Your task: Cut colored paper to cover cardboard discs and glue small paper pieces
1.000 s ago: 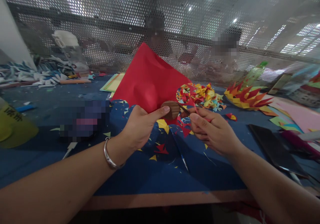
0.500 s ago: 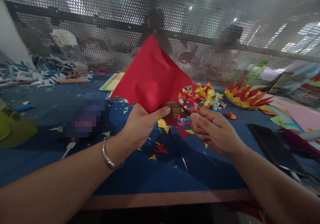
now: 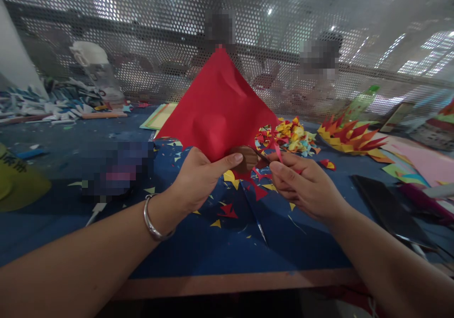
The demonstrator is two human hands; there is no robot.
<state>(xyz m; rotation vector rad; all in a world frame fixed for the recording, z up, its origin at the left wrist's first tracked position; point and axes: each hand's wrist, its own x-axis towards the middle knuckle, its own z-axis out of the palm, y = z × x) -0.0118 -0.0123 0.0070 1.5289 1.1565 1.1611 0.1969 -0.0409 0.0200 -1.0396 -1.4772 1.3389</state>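
My left hand (image 3: 198,178) pinches a large sheet of red paper (image 3: 220,100) together with a round brown striped piece (image 3: 245,159), its thumb pressed on the brown face. The sheet stands up in front of me, one corner pointing upward. In my right hand (image 3: 301,183) are small scissors (image 3: 263,157) with dark blades, which reach to the right edge of the brown piece. The fingers hide most of their handles. A narrow red strip (image 3: 277,151) curls up beside the right fingers. Below both hands, red and yellow paper scraps (image 3: 229,210) lie around a thin paintbrush (image 3: 257,221).
Behind the sheet is a pile of small coloured paper pieces (image 3: 296,136). To its right sit a spiky red-and-yellow paper form (image 3: 349,138) and a black phone (image 3: 385,211). A yellow container (image 3: 21,183) stands at left, a clear bottle (image 3: 104,74) farther back, before a perforated metal screen (image 3: 149,29).
The red sheet's top corner has shifted slightly to the right. Both hands keep nearly the same place and grip.
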